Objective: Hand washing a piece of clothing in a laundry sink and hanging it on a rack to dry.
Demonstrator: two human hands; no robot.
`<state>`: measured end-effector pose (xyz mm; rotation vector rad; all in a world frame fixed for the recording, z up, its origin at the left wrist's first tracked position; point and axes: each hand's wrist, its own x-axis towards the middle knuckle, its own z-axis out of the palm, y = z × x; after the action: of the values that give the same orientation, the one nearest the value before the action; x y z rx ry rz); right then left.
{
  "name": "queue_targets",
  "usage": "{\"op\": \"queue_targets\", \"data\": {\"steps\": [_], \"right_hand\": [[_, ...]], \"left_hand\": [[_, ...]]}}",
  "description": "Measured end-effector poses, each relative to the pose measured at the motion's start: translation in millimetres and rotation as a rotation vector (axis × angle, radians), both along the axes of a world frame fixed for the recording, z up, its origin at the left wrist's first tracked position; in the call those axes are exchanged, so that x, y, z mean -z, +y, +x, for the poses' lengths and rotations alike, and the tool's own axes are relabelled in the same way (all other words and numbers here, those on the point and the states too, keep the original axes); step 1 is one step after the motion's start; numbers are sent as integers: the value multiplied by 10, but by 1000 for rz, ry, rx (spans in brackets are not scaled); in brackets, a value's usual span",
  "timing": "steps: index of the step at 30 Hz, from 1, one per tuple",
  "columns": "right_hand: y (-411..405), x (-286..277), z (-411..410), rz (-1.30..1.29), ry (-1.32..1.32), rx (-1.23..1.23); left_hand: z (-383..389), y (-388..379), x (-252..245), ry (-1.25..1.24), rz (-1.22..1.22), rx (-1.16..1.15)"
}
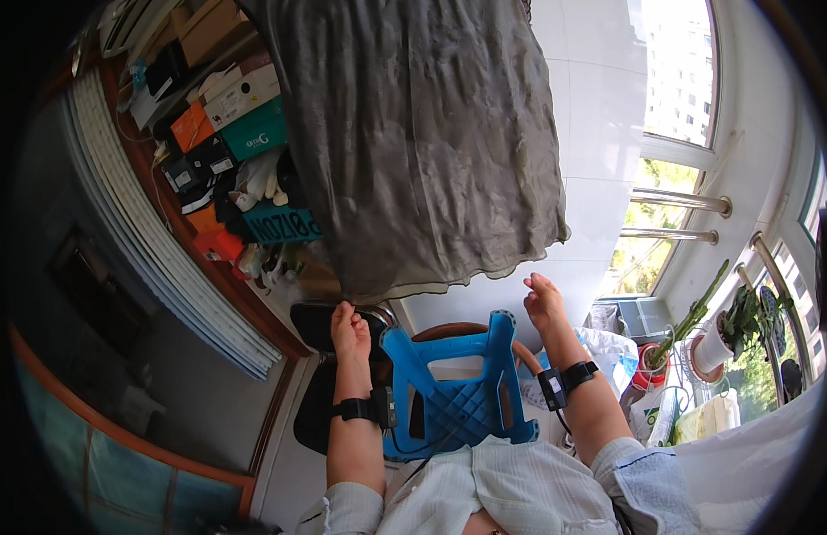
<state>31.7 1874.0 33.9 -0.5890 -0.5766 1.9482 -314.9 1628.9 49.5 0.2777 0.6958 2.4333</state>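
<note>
A thin, dark grey-brown cloth [426, 147], perhaps a skirt or dress, hangs in front of me with a wavy, sheer double hem. My left hand [352, 332] is raised at its lower left corner, fingers curled and fingertips meeting the edge. Whether they pinch the fabric I cannot tell. Just below the hem's right part is my right hand [543, 301], its fingers curled together, with a small gap between it and the cloth. Each forearm wears a black strap with a small device. The cloth's top runs out of view.
Below my hands a blue plastic folding stool [461, 394] stands tilted in view, beside a black seat [313, 328]. Shoe boxes [253, 130] fill shelving at left. Right, by the window, are metal rails [681, 200], a potted cactus [694, 311] and plastic bags [607, 351].
</note>
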Motion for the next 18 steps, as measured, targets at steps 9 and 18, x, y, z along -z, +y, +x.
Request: {"op": "queue_targets", "data": {"steps": [9, 18], "right_hand": [[-683, -910, 109, 181, 196, -335], [-682, -487, 19, 11, -64, -476]], "left_hand": [[862, -128, -830, -136, 133, 481], [591, -463, -494, -83, -184, 248]]}}
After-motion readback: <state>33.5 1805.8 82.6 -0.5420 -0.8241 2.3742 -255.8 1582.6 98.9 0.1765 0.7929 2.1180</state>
